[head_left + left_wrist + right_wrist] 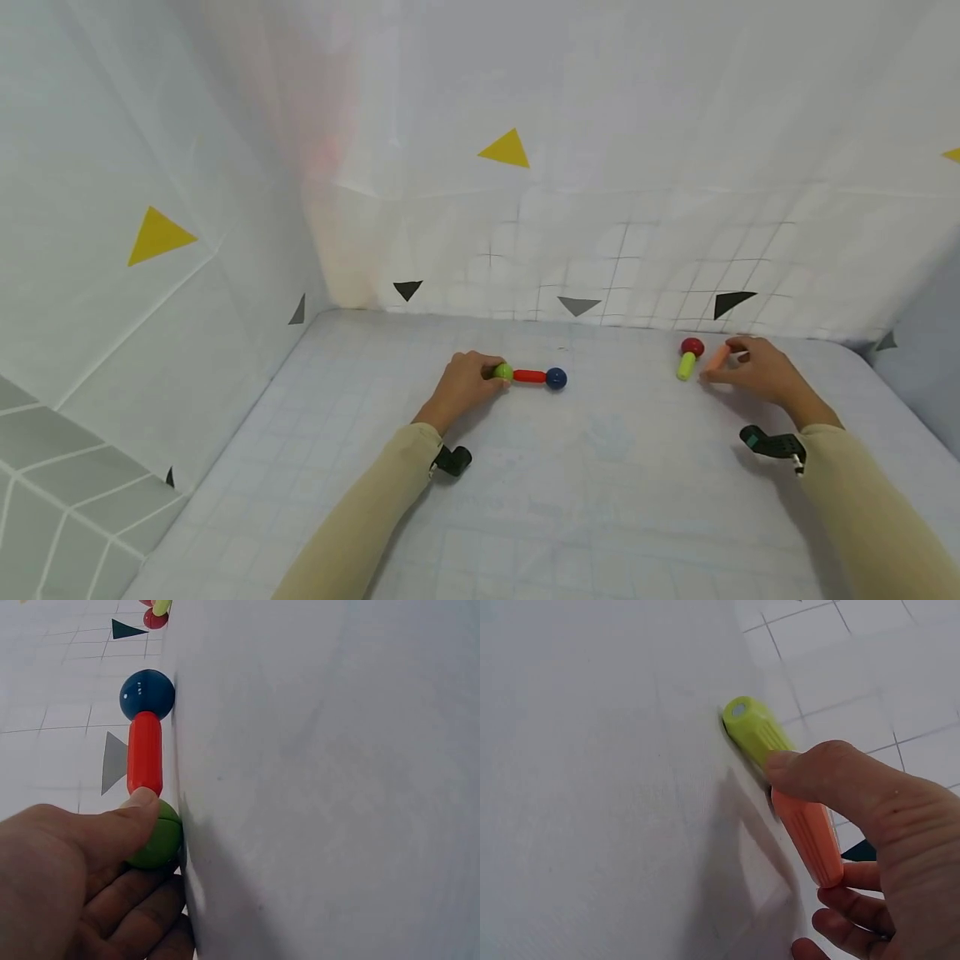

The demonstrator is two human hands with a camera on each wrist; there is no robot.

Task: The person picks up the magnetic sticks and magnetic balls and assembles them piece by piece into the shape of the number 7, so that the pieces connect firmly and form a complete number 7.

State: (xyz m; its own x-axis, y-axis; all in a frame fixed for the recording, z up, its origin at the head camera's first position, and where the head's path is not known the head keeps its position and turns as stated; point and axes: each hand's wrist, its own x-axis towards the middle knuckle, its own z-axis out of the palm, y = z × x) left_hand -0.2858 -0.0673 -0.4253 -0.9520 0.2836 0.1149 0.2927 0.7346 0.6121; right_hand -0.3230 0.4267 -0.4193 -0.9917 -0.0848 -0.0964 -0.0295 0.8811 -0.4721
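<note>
My left hand (467, 385) grips a green ball (161, 838) between thumb and fingers. From that ball runs a red rod (529, 376), with a dark blue ball (556, 378) at its other end; the three form one straight piece lying on the table. Farther right, my right hand (761, 373) pinches an orange rod (808, 836) lengthwise, thumb at one end and fingertips at the other. Just left of it lies a yellow-green rod (686, 367) with a dark red ball (692, 347) at its far end. In the right wrist view that ball is hidden.
A pale sheet with faint grid lines covers the table (570, 500). Behind it rises a white back wall (645, 167) with yellow, grey and black triangles, and a side wall (97, 167) stands at left. Both wrists carry small black cameras (772, 443).
</note>
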